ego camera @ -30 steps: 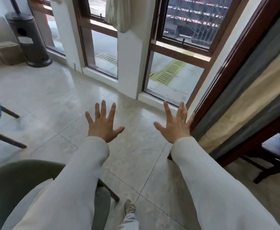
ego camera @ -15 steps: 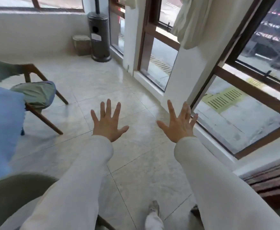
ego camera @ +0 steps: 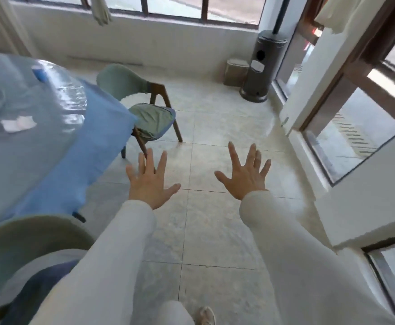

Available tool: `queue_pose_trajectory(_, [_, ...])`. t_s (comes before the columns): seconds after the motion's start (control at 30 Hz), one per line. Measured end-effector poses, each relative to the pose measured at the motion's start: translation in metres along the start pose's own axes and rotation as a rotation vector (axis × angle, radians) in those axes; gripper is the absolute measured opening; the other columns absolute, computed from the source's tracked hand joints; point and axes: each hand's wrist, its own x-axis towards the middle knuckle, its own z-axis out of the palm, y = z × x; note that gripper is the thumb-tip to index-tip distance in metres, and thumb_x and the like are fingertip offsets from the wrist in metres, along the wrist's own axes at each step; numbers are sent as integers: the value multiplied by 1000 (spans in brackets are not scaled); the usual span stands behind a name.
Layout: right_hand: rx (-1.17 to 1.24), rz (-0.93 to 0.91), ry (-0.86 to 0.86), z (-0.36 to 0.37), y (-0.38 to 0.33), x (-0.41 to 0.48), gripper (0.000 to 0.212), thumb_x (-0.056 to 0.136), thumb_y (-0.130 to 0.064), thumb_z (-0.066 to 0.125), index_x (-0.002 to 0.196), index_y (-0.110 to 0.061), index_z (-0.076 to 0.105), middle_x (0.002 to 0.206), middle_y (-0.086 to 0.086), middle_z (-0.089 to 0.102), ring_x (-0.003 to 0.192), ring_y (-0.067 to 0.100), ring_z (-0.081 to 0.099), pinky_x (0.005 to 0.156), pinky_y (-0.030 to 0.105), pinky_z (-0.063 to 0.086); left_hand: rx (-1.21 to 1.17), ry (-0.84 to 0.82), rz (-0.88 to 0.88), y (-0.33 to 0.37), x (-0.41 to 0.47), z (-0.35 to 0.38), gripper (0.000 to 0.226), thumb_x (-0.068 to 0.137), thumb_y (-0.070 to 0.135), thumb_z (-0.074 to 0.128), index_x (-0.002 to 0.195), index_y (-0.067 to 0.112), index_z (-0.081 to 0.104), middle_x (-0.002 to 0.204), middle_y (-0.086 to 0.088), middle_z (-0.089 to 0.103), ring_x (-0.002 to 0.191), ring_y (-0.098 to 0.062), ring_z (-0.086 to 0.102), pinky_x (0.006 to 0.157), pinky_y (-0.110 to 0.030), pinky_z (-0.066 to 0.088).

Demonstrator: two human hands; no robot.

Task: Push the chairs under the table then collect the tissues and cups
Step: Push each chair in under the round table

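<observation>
My left hand (ego camera: 150,181) and my right hand (ego camera: 244,175) are stretched out over the tiled floor, fingers spread, holding nothing. A round table (ego camera: 51,146) with a blue cloth and a clear cover fills the left side. A white tissue (ego camera: 18,124) lies on it, and a small blue object (ego camera: 39,72) that may be a cup stands farther back. A green chair (ego camera: 145,111) with wooden legs stands pulled out past the table, just beyond my left hand. A second green chair back (ego camera: 30,238) curves below my left arm.
A dark patio heater (ego camera: 262,66) and a small beige bin (ego camera: 236,71) stand in the far corner. Wood-framed windows and a white pillar (ego camera: 332,73) run along the right. Tiled floor stretches ahead. My shoe (ego camera: 207,315) shows at the bottom edge.
My view has swung left from the windows toward the table. The table, tissue and far green chair have come into sight. Both hands stay open and spread.
</observation>
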Motion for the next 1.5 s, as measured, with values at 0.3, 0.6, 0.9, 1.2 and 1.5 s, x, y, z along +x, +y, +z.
queue_pose_trajectory(0.3, [-34,-465,-164,59,-170,92,88,88,-81,27,148,-46,-26,162,19,-24,151,40,-12,116,66,-7,-61,5,-551,-132,-25,24,100,86,76,42,157,31,-12,165,-8,-21,151,-33,-19,116,-66,-3])
queue_pose_trajectory(0.6, [-131,-974,-315,125,-380,106,102,85,-78,43,144,-48,-34,163,20,-18,151,41,-7,118,65,4,-290,-116,-1042,-230,-64,72,98,90,76,34,156,25,-18,164,-11,-22,150,-37,-21,117,-68,0])
queue_pose_trajectory(0.9, [-371,-1550,-474,162,-534,67,132,72,-63,78,146,-48,-31,162,17,-24,151,41,-7,118,65,8,-574,-40,-1403,-268,-64,88,104,88,76,40,156,24,-19,164,-8,-23,150,-36,-21,118,-66,1])
queue_pose_trajectory(1.2, [-641,-2184,-273,212,-662,48,98,95,-18,60,155,-43,-13,165,19,-8,151,37,7,114,60,24,-1089,197,-1742,-308,21,115,114,86,66,58,157,17,-17,165,-8,-19,153,-31,-15,122,-54,9])
queue_pose_trajectory(1.5, [-894,-2799,-106,285,-709,22,47,101,-33,50,146,-24,48,164,16,12,152,36,-3,116,65,-10,-1142,349,-2177,-375,63,154,70,92,34,61,152,21,28,147,-3,49,128,-26,53,101,-40,48])
